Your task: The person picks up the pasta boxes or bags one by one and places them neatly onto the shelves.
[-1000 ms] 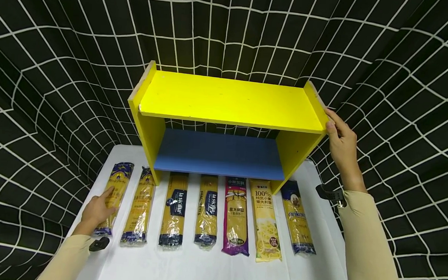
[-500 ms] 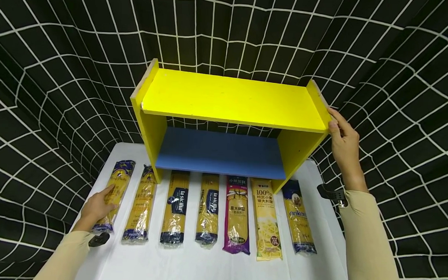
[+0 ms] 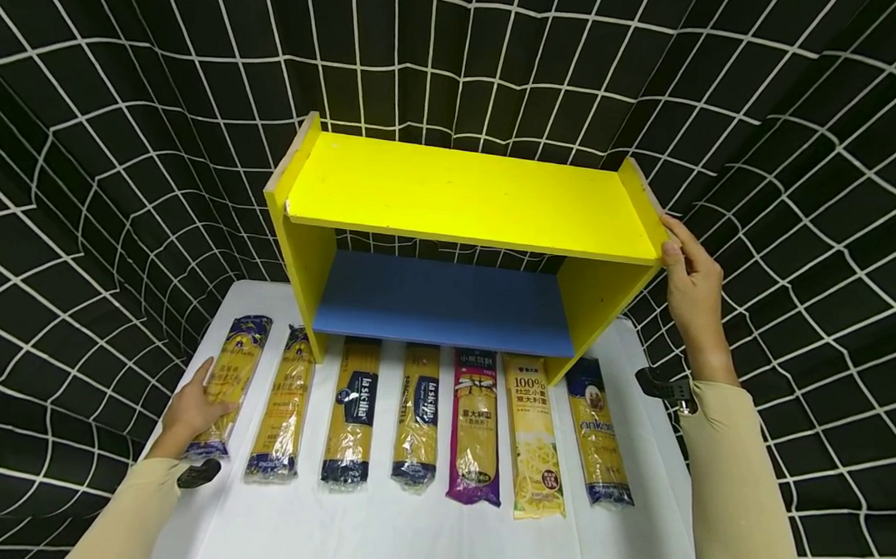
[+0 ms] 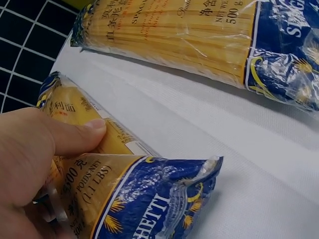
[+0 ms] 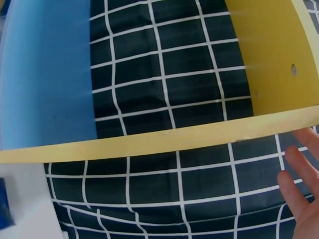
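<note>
In the head view, my left hand (image 3: 190, 408) is at the leftmost spaghetti pack (image 3: 232, 374), which lies on the white table. The left wrist view shows the thumb across the pack (image 4: 134, 199), gripping it from the side; the other fingers are mostly hidden. The clear wrapper has blue ends, and the near end bulges upward. My right hand (image 3: 695, 286) touches the outer right side of a yellow shelf (image 3: 467, 197) near its top. In the right wrist view, its fingers (image 5: 294, 191) are fairly straight beside the yellow board's edge (image 5: 174, 135).
More pasta packs lie in a row: a second blue-ended pack (image 3: 280, 414), two dark-labelled packs, a purple pack (image 3: 475, 431), a pale yellow pack (image 3: 533, 442) and a blue pack (image 3: 599, 436). The shelf has a blue lower board (image 3: 447, 304). Black gridded cloth (image 3: 457, 63) surrounds the table.
My left index finger has moved off the pack's face to its left edge, with the thumb on the other side. The right hand stays at the shelf; the head view has shifted slightly.
</note>
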The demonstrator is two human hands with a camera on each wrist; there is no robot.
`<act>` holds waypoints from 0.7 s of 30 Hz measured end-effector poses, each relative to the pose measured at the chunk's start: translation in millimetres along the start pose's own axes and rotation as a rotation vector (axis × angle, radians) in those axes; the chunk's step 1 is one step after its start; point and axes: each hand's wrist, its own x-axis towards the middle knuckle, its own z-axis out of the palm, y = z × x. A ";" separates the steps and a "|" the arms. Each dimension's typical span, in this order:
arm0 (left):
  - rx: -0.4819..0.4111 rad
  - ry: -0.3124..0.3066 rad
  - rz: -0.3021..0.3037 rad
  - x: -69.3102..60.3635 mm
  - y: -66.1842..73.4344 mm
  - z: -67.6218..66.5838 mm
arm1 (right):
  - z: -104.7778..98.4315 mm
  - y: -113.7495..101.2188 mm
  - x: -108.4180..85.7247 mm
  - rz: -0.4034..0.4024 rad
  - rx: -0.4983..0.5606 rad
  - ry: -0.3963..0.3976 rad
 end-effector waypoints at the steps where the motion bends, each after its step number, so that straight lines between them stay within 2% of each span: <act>1: -0.020 -0.002 -0.011 0.7 -0.2 0.4 | -0.2 -1.0 -0.4 0.002 0.005 0.002; 5: -0.117 -0.029 -0.021 5.6 -4.2 2.9 | -0.2 -2.2 -0.8 0.007 0.009 0.006; 8: -0.179 -0.058 0.016 8.7 -9.3 5.0 | 0.1 -1.3 -0.2 0.004 0.004 0.005; 13: -0.245 -0.100 0.122 9.5 -10.2 3.8 | 0.8 3.1 1.4 0.010 -0.008 0.011; 15: -0.248 -0.104 0.150 10.3 -9.5 2.7 | 0.9 5.1 2.0 0.016 -0.011 0.015; 21: -0.213 -0.113 0.126 12.7 -8.7 1.2 | 1.3 3.7 1.9 0.023 -0.015 0.010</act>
